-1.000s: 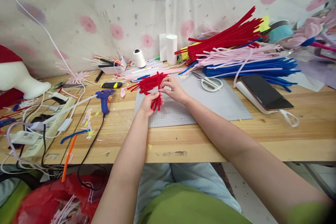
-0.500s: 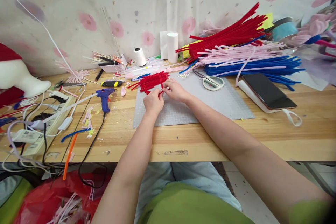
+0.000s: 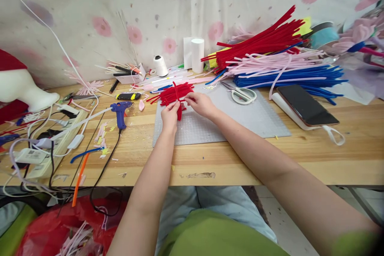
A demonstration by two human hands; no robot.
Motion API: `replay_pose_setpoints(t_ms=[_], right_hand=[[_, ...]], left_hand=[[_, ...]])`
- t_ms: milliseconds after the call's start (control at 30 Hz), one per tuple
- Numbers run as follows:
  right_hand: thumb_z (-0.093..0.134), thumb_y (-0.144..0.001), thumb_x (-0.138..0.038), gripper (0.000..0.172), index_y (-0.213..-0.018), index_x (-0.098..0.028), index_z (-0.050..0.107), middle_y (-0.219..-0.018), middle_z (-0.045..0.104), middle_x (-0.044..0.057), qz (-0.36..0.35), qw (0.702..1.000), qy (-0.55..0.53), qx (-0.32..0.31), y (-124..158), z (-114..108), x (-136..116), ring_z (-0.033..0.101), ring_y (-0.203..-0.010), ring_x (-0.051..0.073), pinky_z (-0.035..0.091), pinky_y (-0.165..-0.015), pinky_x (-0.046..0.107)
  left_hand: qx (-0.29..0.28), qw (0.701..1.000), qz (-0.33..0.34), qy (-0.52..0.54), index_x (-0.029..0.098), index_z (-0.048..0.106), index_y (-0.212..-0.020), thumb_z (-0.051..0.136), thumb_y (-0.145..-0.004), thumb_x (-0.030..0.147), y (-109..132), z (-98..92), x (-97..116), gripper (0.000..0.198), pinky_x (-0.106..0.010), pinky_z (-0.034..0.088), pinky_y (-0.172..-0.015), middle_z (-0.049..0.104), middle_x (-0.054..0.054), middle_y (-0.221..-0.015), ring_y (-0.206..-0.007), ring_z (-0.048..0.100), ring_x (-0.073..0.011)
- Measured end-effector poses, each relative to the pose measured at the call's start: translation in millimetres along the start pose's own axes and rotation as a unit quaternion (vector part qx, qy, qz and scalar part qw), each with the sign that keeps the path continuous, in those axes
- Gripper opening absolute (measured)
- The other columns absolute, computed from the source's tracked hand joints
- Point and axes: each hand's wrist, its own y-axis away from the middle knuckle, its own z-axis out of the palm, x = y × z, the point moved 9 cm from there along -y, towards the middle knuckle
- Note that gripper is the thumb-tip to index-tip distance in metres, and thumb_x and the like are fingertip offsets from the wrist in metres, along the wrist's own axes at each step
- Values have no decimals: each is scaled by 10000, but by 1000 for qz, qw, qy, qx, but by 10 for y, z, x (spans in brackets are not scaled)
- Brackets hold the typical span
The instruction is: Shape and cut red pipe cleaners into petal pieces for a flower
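Note:
My left hand (image 3: pixel 169 117) pinches a bent red pipe cleaner (image 3: pixel 179 114). One end of it sticks up past the fingertips and a looped part hangs beside the thumb. To its right, my right hand (image 3: pixel 199 104) has thumb and forefinger pressed together, a little apart from the left. What sits between those fingertips is too small to make out. Just behind both hands lies a pile of short red pipe cleaners (image 3: pixel 165 97) on the grey cutting mat (image 3: pixel 228 122). White-handled scissors (image 3: pixel 243 96) rest on the mat to the right.
Long red (image 3: pixel 258 44), pink (image 3: pixel 264 63) and blue pipe cleaners (image 3: pixel 288 76) are heaped at the back right, behind a phone (image 3: pixel 306 104). Leftward are a blue glue gun (image 3: pixel 120 113), a utility knife (image 3: pixel 128 96) and a power strip (image 3: pixel 58 144) with tangled cables.
My hands have moved apart. The left has turned and shifted slightly left with the pipe cleaner, whose bent part now shows below the fingertips; the right has drawn off it.

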Motion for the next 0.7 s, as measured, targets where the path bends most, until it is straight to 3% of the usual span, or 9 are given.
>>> replay_pose_setpoints(t_ms=[133, 300, 500, 700], right_hand=[[478, -832, -325, 221, -821, -177, 642, -746, 648, 18, 30, 999, -25, -5, 46, 52, -1, 533, -650, 112, 353, -622, 220], [526, -790, -316, 203, -740, -159, 645, -685, 632, 9, 42, 996, -82, -16, 71, 211, -22, 524, -614, 102, 367, -620, 220], [566, -744, -254, 135, -738, -158, 661, -728, 647, 7, 43, 985, -167, -28, 67, 346, -9, 543, -655, 107, 383, -653, 233], [584, -698, -289, 165, -705, -138, 650, -699, 620, 0, 87, 956, -276, -41, 60, 448, 56, 515, -624, 103, 363, -600, 229]], left_hand=[[34, 996, -47, 66, 129, 624, -787, 664, -666, 218, 52, -29, -10, 154, -245, 504, -642, 674, -32, -683, -616, 638, -114], [47, 994, -28, 91, 140, 605, -751, 635, -694, 198, 24, -51, -5, 87, -200, 478, -631, 664, -2, -681, -599, 610, -73], [39, 994, -34, 99, 134, 596, -739, 581, -752, 240, -6, -3, -79, 107, -180, 467, -658, 652, -16, -703, -682, 612, -74], [-3, 976, -82, 203, 137, 602, -744, 501, -831, 226, 10, 139, -181, 160, -195, 473, -761, 652, -27, -770, -792, 618, -78]])
